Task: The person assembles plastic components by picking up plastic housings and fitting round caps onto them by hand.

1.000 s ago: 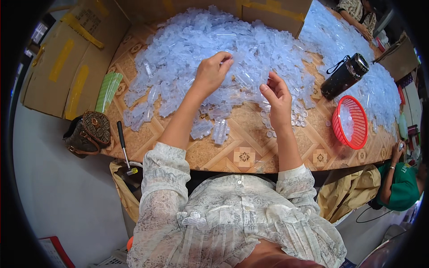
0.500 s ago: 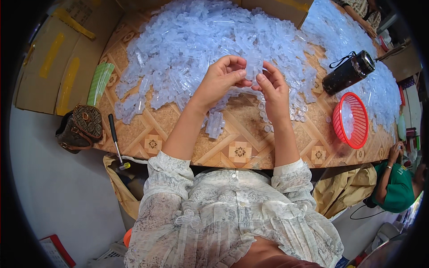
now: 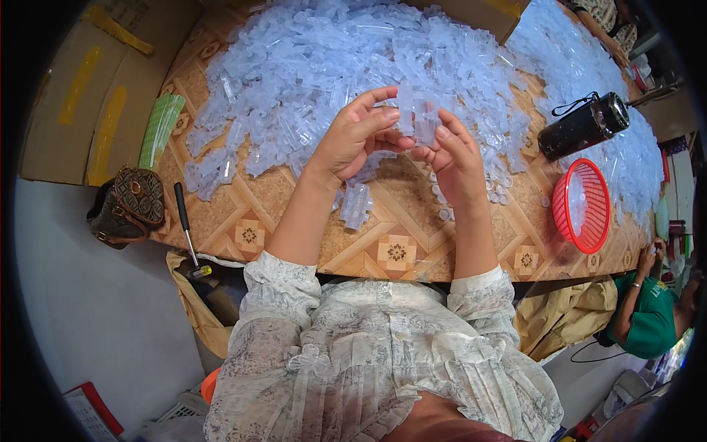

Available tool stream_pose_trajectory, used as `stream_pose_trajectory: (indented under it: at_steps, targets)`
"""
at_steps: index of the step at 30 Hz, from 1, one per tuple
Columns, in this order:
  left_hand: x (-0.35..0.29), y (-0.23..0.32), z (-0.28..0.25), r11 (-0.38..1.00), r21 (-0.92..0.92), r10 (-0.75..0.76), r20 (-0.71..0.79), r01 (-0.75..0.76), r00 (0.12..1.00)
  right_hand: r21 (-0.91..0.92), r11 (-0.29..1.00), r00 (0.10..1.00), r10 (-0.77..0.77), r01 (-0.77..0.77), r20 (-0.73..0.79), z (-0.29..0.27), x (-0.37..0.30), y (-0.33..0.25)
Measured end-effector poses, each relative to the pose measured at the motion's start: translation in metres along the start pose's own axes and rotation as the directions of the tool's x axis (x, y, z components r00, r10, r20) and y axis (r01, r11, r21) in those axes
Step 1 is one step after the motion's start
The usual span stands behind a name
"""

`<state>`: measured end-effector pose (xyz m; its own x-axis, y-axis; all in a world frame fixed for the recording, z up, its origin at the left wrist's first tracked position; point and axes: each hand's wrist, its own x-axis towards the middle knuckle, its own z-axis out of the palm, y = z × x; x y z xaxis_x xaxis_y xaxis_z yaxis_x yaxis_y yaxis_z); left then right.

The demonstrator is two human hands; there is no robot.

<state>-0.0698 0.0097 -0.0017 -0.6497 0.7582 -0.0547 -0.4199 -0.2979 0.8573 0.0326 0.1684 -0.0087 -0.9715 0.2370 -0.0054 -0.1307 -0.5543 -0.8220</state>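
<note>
Between my two hands, above the near edge of the heap, is a clear plastic piece [image 3: 418, 110] with flat, stepped parts. My left hand [image 3: 364, 131] pinches its left side between thumb and fingers. On its lower right side, my right hand [image 3: 455, 151] grips it with thumb and fingertips. Behind it spreads a large heap of similar clear plastic pieces [image 3: 309, 74]. One such piece [image 3: 356, 206] lies apart on the table just below my left hand. Several small clear round caps [image 3: 498, 193] are scattered beside my right wrist.
On the right of the patterned table [image 3: 294, 221] are a red plastic basket [image 3: 600, 214] with clear parts inside and a black flask [image 3: 582, 127]. A hammer [image 3: 184, 217], a brown bag [image 3: 140, 202] and a cardboard box [image 3: 74, 110] are at the left. A person in green [image 3: 648, 317] sits at the right.
The plastic piece has been turned in my fingers and shows a broader, stepped outline. My right hand has shifted slightly right and down. The whole view has moved a little.
</note>
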Motion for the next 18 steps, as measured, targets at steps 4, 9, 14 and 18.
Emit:
stream_pose_trajectory:
  at_steps: [4,9,14,18]
  targets:
    - [-0.002,0.003,0.002,0.998,-0.003,0.064,0.097,-0.064,0.993,0.064,0.998,1.000,-0.014,0.013,0.014,-0.001,-0.001,0.000]
    - [-0.006,0.002,-0.001,0.992,-0.126,-0.017,0.036,0.021,0.999,-0.320,0.922,0.971,-0.238,0.218,-0.026,0.009,-0.001,0.010]
    - [-0.005,0.000,0.000,0.961,-0.269,-0.051,0.040,0.060,0.998,-0.477,0.820,0.931,-0.366,0.317,-0.010,0.000,0.001,0.023]
    - [-0.003,-0.002,-0.007,0.946,-0.324,0.015,0.059,0.005,0.998,-0.600,0.726,0.903,-0.430,0.336,-0.016,0.001,0.001,0.023]
